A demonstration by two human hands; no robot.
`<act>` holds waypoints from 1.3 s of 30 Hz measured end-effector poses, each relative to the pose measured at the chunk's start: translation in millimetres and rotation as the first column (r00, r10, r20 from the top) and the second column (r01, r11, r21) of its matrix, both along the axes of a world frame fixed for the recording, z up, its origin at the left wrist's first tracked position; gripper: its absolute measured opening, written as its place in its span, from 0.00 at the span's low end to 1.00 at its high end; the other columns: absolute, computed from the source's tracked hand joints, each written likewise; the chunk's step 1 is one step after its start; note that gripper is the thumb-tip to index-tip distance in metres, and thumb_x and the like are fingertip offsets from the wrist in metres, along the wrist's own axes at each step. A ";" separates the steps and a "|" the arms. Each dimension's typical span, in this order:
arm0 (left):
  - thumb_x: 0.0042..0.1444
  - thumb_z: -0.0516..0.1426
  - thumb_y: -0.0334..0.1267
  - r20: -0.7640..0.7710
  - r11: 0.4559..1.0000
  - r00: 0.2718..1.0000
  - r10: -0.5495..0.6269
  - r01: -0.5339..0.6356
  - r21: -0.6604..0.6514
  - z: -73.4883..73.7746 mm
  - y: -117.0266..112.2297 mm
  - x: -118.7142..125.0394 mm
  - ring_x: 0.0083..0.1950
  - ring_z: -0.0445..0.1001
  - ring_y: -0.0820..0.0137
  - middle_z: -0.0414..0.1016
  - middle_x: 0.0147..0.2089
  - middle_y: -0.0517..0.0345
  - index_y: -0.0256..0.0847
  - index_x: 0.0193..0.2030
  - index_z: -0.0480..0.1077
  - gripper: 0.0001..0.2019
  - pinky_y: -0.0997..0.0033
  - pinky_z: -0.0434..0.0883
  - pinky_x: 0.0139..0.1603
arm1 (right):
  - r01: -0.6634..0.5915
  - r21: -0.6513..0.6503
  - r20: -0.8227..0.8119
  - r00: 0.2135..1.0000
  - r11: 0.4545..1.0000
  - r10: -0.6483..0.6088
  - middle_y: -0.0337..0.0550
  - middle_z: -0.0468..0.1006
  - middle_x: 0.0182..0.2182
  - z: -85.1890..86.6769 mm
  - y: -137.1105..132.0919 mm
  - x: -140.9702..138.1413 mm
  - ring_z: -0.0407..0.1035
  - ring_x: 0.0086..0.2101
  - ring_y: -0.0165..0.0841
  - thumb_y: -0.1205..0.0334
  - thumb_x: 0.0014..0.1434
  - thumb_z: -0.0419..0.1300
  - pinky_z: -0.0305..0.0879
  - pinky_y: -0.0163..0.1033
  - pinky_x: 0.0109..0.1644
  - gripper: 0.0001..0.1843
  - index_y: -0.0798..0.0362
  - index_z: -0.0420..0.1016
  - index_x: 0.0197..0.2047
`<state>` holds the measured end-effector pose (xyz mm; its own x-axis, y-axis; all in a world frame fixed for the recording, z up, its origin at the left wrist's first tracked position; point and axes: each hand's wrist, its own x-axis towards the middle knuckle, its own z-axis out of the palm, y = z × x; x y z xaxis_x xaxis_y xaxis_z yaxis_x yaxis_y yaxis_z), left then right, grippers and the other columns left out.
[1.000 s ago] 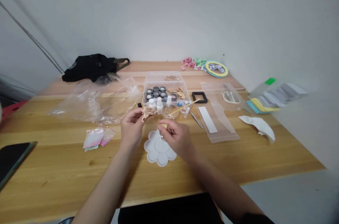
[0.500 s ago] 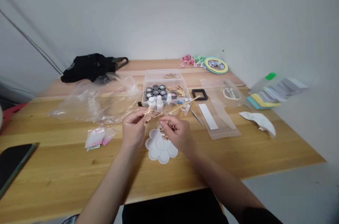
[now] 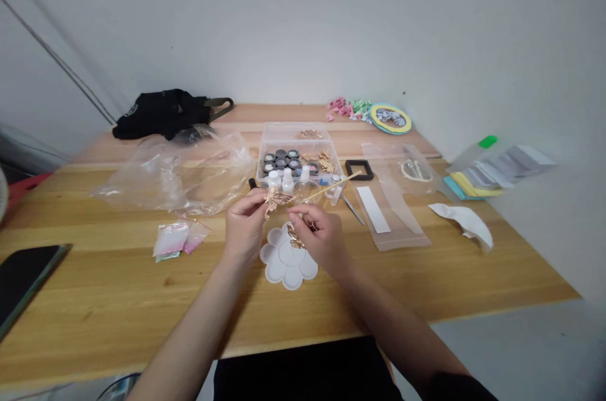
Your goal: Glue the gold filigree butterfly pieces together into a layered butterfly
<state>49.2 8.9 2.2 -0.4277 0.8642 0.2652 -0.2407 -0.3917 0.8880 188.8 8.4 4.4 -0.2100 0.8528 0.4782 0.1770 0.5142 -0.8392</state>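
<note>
In the head view my left hand (image 3: 245,224) pinches a gold butterfly-shaped metal piece (image 3: 276,199) by its left edge, above the table. My right hand (image 3: 319,238) is closed close to it on the right, thumb and forefinger together; whatever sits between those fingertips is too small to make out. More gold openwork pieces (image 3: 295,238) show beside and behind the right hand, over a white flower-shaped palette (image 3: 283,269). Just beyond the hands stand small white-capped bottles (image 3: 286,181). A thin wooden stick (image 3: 334,187) slants behind the right hand.
A clear compartment box (image 3: 272,133) holds dark round pots and gold pieces. Clear plastic bags (image 3: 165,177) spread to the left, near small sachets (image 3: 171,240) and a phone (image 3: 28,278). Rightward lie a black square frame (image 3: 353,164), tweezers (image 3: 352,209) and crumpled tissue (image 3: 466,221).
The view has shifted slightly. The butterfly piece in my left hand has tilted a little, and both hands stay close together in nearly the same place.
</note>
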 end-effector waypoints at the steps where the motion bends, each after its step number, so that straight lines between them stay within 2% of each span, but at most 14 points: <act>1: 0.39 0.68 0.33 0.005 1.000 1.000 0.005 -0.005 -0.007 -0.4 0.0 0.6 0.32 0.71 0.73 0.76 0.27 0.61 0.43 0.23 0.79 0.03 0.72 0.68 0.37 | -0.001 -0.006 0.002 1.000 1.000 0.001 0.31 0.71 0.14 -0.2 0.1 0.0 0.61 0.14 0.23 0.62 0.59 0.58 0.57 0.30 0.21 0.07 0.52 0.77 0.34; 10: 0.37 0.69 0.37 0.012 0.996 1.000 -0.013 0.014 -0.082 -2.6 -0.3 3.4 0.32 0.71 0.71 0.76 0.27 0.59 0.42 0.22 0.78 0.06 0.71 0.69 0.36 | -0.004 -0.069 -0.017 1.000 0.998 0.003 0.32 0.71 0.16 -0.3 0.0 -0.5 0.61 0.16 0.24 0.61 0.58 0.58 0.58 0.31 0.22 0.07 0.52 0.77 0.34; 15: 0.39 0.68 0.33 0.030 0.995 0.998 -0.052 0.054 -0.081 -3.0 -1.1 5.0 0.32 0.71 0.73 0.76 0.28 0.60 0.42 0.22 0.78 0.03 0.72 0.68 0.37 | -0.040 -0.197 -0.153 0.988 0.979 0.010 0.32 0.67 0.16 0.6 4.8 0.1 0.57 0.17 0.23 0.60 0.56 0.59 0.53 0.30 0.20 0.07 0.54 0.76 0.32; 21: 0.41 0.67 0.32 0.018 0.993 0.997 -0.069 0.071 -0.090 -5.6 -0.7 5.9 0.33 0.71 0.72 0.77 0.28 0.60 0.43 0.25 0.80 0.03 0.72 0.68 0.37 | -0.094 -0.378 -0.295 0.955 0.921 -0.024 0.29 0.58 0.14 2.9 10.6 -0.6 0.49 0.16 0.22 0.52 0.53 0.60 0.46 0.30 0.18 0.12 0.53 0.73 0.30; 32: 0.39 0.69 0.36 -0.005 0.992 0.999 -0.053 0.052 -0.112 -5.8 -1.6 7.1 0.33 0.73 0.71 0.77 0.29 0.59 0.42 0.25 0.80 0.04 0.71 0.70 0.38 | -0.108 -0.344 -0.340 0.940 0.933 -0.017 0.28 0.56 0.13 7.8 9.7 0.2 0.48 0.16 0.22 0.50 0.52 0.61 0.44 0.30 0.17 0.13 0.52 0.71 0.29; 39: 0.39 0.69 0.35 -0.057 0.997 0.997 -0.048 0.044 -0.068 -6.0 -0.6 6.3 0.32 0.73 0.72 0.77 0.27 0.59 0.44 0.24 0.80 0.04 0.72 0.70 0.35 | -0.081 -0.352 -0.324 0.945 0.932 -0.041 0.27 0.54 0.13 7.9 9.9 -0.5 0.46 0.15 0.22 0.52 0.52 0.60 0.43 0.30 0.17 0.12 0.52 0.69 0.26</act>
<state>55.5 8.3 -3.8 -0.3725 0.8992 0.2295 -0.2041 -0.3206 0.9250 188.4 18.2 12.3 -0.1161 0.9754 0.1874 -0.1395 0.1708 -0.9754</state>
